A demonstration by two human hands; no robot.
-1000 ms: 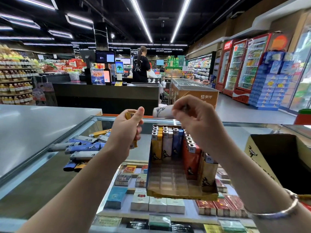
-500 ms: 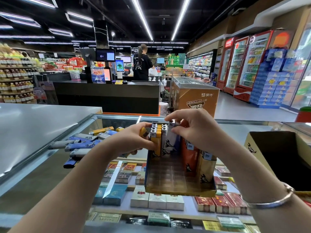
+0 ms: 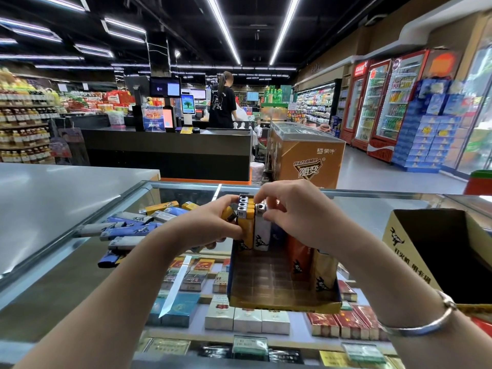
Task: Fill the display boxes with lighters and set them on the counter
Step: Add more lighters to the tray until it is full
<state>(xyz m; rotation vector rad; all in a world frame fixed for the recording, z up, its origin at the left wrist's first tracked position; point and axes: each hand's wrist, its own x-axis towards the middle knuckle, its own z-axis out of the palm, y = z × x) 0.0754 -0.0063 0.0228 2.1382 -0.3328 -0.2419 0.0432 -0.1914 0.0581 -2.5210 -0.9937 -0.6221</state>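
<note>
A shallow display box (image 3: 282,302) sits on the glass counter (image 3: 372,209), its back rows holding upright yellow, white, blue and orange lighters. My right hand (image 3: 295,211) pinches the metal top of a white lighter (image 3: 262,233) standing in the box's back rows. My left hand (image 3: 210,227) grips a yellow lighter (image 3: 228,213) at the box's left back corner and touches the yellow row (image 3: 246,230). The front half of the box's tray is bare. Loose blue, grey and yellow lighters (image 3: 130,227) lie in a heap on the glass to the left.
A second open cardboard box (image 3: 415,246) stands at the right on the glass. Cigarette packs (image 3: 247,319) fill the case under the glass. A grey counter (image 3: 53,187) lies to the left. Beyond are a checkout desk, a person, a freezer (image 3: 306,158) and drink fridges.
Both hands came down from above the box to its back rows. The white lighter went from being held in the air to standing in the box next to the yellow row.
</note>
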